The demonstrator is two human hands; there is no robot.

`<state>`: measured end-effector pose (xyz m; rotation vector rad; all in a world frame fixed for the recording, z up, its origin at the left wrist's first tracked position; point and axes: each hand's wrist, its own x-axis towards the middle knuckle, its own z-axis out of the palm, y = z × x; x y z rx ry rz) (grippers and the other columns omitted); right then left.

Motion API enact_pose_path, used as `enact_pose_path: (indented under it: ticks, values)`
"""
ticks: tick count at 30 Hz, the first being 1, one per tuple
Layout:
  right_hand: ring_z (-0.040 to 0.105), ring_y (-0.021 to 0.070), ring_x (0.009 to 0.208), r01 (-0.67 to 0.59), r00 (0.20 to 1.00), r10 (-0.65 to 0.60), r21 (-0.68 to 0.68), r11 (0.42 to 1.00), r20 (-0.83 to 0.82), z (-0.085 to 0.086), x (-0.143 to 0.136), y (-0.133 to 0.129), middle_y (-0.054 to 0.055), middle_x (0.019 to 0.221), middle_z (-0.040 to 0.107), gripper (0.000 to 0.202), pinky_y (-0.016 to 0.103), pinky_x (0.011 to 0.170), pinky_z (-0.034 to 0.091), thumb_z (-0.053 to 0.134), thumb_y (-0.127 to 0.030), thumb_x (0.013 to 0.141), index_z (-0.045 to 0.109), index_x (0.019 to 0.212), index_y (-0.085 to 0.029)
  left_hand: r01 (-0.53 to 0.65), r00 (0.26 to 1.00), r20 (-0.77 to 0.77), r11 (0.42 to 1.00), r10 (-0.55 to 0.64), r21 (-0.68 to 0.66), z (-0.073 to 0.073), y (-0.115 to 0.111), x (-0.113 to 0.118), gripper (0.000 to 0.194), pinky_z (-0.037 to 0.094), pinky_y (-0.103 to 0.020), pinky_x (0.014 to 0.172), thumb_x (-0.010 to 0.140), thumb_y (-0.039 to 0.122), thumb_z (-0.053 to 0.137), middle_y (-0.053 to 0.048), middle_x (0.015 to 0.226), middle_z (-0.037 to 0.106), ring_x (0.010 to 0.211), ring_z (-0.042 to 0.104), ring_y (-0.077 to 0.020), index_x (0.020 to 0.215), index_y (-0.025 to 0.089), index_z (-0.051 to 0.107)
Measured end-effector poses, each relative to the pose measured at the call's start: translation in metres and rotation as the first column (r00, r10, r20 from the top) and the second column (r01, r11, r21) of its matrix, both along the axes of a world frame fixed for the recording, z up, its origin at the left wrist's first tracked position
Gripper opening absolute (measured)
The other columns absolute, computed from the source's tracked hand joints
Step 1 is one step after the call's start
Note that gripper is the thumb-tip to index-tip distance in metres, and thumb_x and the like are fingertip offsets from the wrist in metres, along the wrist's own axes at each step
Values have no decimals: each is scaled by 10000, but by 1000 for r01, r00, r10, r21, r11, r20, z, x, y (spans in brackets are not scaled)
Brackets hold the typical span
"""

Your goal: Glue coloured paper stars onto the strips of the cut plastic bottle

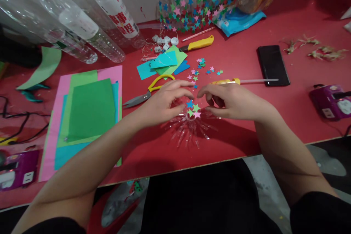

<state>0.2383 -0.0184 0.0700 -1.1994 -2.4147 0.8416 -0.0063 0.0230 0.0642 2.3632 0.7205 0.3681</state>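
While the left forearm slants up from the lower left and the right forearm from the lower right, the wrists bend inward so that the left hand and right hand face each other, palms down, over the red table. The black sleeves are cut off at the bottom edge. The left hand partly hides the scissors; some right fingers are tucked out of sight. Between the hands sits a fringed clear plastic piece, its middle covered by paper stars. Each hand is loosely curved, thumb parted moderately from index finger; whether any fingertip touches the stars or plastic, I cannot tell.
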Motion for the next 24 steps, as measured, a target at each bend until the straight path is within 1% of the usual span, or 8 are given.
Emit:
enact_pose_path:
  ticks: [4, 7, 11, 13, 16, 18, 21, 24]
  values:
    - [537, 101, 636, 35, 999, -35, 6, 999, -22, -1, 2, 0, -31, 742, 621, 335, 237, 608, 343, 539, -194, 822, 579, 1155, -209, -37, 999, 33, 999, 38, -37, 2, 2, -4, 300, 365, -466, 1113, 855, 121, 522, -79, 1387, 543, 1305, 488, -227, 1123, 230, 603]
    - [553, 105, 653, 67, 997, -67, 21, 998, -27, -1, 3, 1, -22, 765, 645, 343, 239, 632, 363, 523, -154, 807, 590, 1139, -209, -82, 995, 61, 995, 85, -49, 3, 4, -9, 269, 367, -465, 1115, 871, 130, 513, -68, 1339, 589, 1285, 513, -219, 1097, 235, 612]
    - [559, 109, 652, 218, 976, -217, 35, 975, -26, 0, 3, 2, 0, 794, 669, 256, 252, 636, 370, 504, -179, 842, 629, 1064, -198, -111, 990, 78, 992, 115, -56, -3, 6, -16, 211, 382, -457, 1104, 912, 174, 487, -81, 1339, 590, 1277, 520, -214, 1055, 223, 633]
    - [558, 109, 642, 266, 963, -265, 4, 964, -42, 1, 2, 3, 4, 777, 671, 216, 255, 636, 379, 507, -201, 856, 643, 1023, -193, -107, 992, 66, 993, 111, -56, -9, 5, -19, 203, 390, -455, 1095, 923, 204, 489, -90, 1360, 573, 1282, 514, -218, 1060, 218, 637]
    - [573, 114, 650, 217, 973, -219, -42, 975, -68, 1, -1, 3, 4, 754, 677, 199, 260, 644, 398, 515, -226, 863, 651, 1004, -191, -126, 989, 69, 990, 130, -57, -14, 3, -21, 190, 405, -457, 1075, 924, 229, 503, -93, 1322, 601, 1252, 535, -221, 1051, 217, 644]
    - [589, 114, 667, 173, 980, -175, -28, 985, -91, -2, -4, 2, 6, 777, 689, 197, 260, 648, 408, 520, -229, 862, 653, 1000, -189, -149, 985, 81, 987, 153, -56, -14, 2, -22, 178, 420, -453, 1055, 921, 233, 507, -93, 1245, 644, 1209, 564, -221, 1024, 212, 650]
    - [612, 115, 714, 147, 980, -146, -2, 989, -131, -7, -9, 2, 16, 848, 704, 181, 253, 664, 429, 522, -222, 863, 650, 986, -188, -181, 980, 75, 981, 186, -66, -11, 0, -24, 159, 460, -423, 996, 906, 233, 517, -85, 1113, 685, 1109, 611, -212, 980, 205, 655]
    - [638, 127, 817, 149, 971, -143, 16, 989, -192, -11, -10, 3, 34, 968, 709, 191, 255, 728, 463, 515, -206, 868, 640, 1012, -191, -221, 974, 41, 972, 225, -81, -9, -3, -27, 130, 486, -398, 923, 880, 250, 545, -70, 1001, 701, 996, 641, -209, 931, 208, 657]
